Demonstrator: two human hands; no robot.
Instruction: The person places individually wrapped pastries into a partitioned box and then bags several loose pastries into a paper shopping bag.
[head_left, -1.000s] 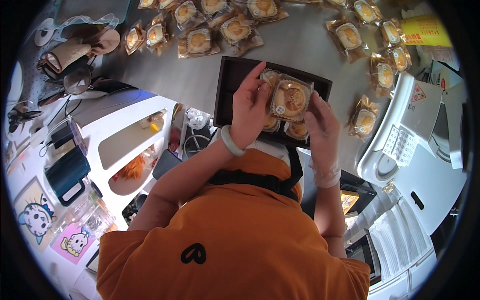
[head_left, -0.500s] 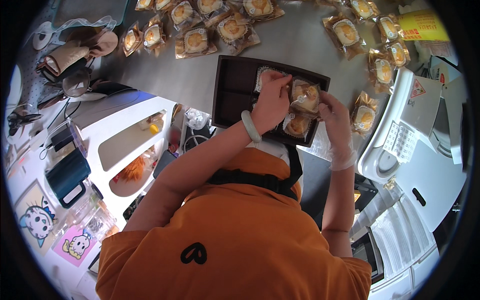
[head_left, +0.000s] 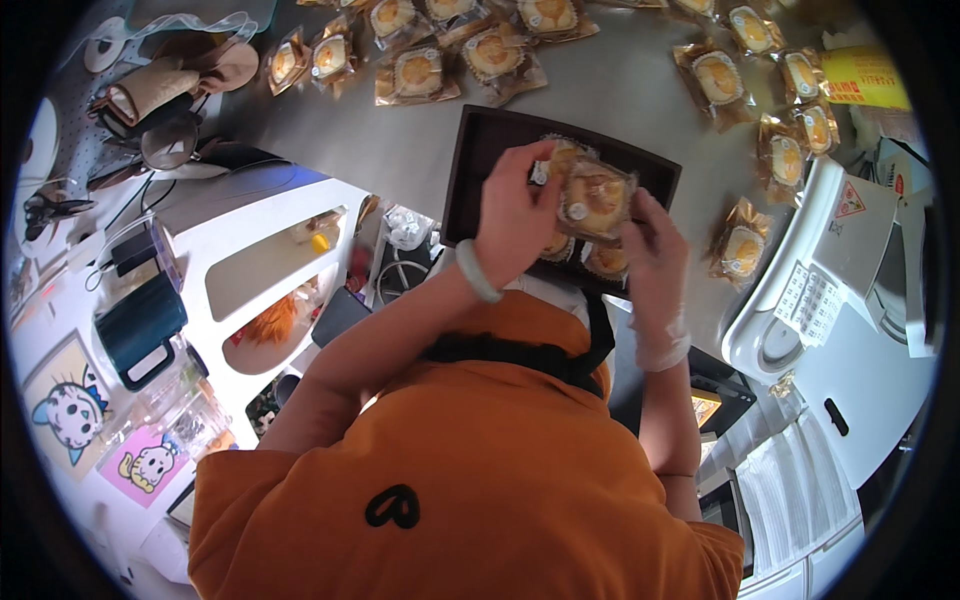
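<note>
A clear-wrapped round pastry (head_left: 597,203), golden on top and set in a pale paper cup, is held above a dark brown divided box (head_left: 474,150). My right hand (head_left: 656,262), in a thin clear glove, pinches its wrapper at the right edge. At its left edge my bare left hand (head_left: 515,212), with a pale bangle on the wrist, has thumb and fingers closed on the wrapper. Below, one pastry (head_left: 606,262) lies in a near compartment. Others in the box are partly hidden by my hands and the held one.
Several wrapped pastries (head_left: 417,72) lie on the metal table (head_left: 360,140) beyond the box, with more at the right. A white appliance (head_left: 790,270) stands at the right. Gloves (head_left: 150,92) and scissors (head_left: 50,212) are at the far left, near a dark blue mug (head_left: 140,325).
The pastry in my right hand has come up and slightly left, tilting. My left hand has drawn back from the far compartment to its edge. The whole view has shifted a little.
</note>
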